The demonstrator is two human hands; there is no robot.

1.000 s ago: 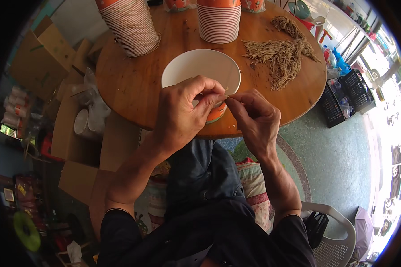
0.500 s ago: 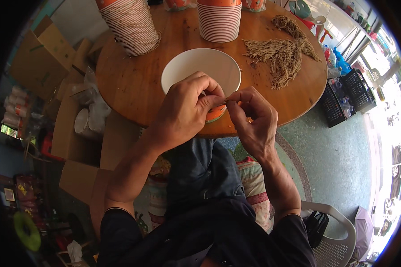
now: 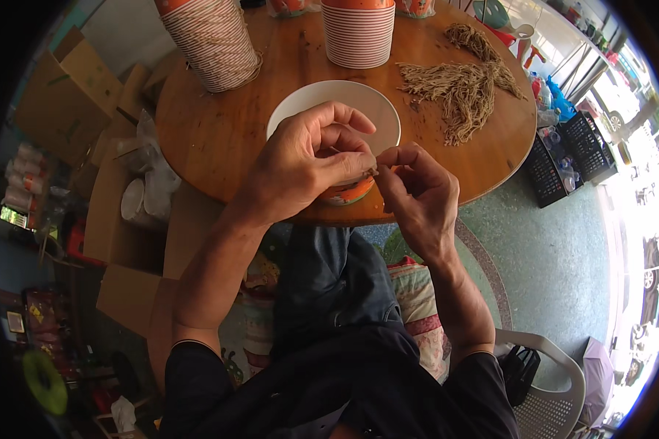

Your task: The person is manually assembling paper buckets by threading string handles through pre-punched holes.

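Observation:
A paper tub [image 3: 300, 104], white inside and orange outside, leans toward me at the table's near edge. Over its near side, my left hand [image 3: 311, 164] pinches with thumb and a fingertip while its upper fingers are raised and bent. Meeting it at the fingertips, my right hand [image 3: 421, 186] is closed in a pinch of thumb and forefinger. A tiny brown bit, looking like the end of a twine strand [image 3: 374, 171], shows between the two hands. Most of the strand is hidden by the fingers.
The round wooden table [image 3: 212, 146] holds a twine-wrapped tub stack [image 3: 216, 47], a plain tub stack [image 3: 357, 36] and a loose twine bundle [image 3: 458, 91]. Cardboard boxes [image 3: 124, 227] stand left, a black crate [image 3: 553, 172] right, and a plastic chair [image 3: 556, 380] lower right.
My left hand's upper fingers have lifted and uncurled from the pinch. The fingertips of both hands stay together, slightly lower and to the right. The tub has shifted a little rightward.

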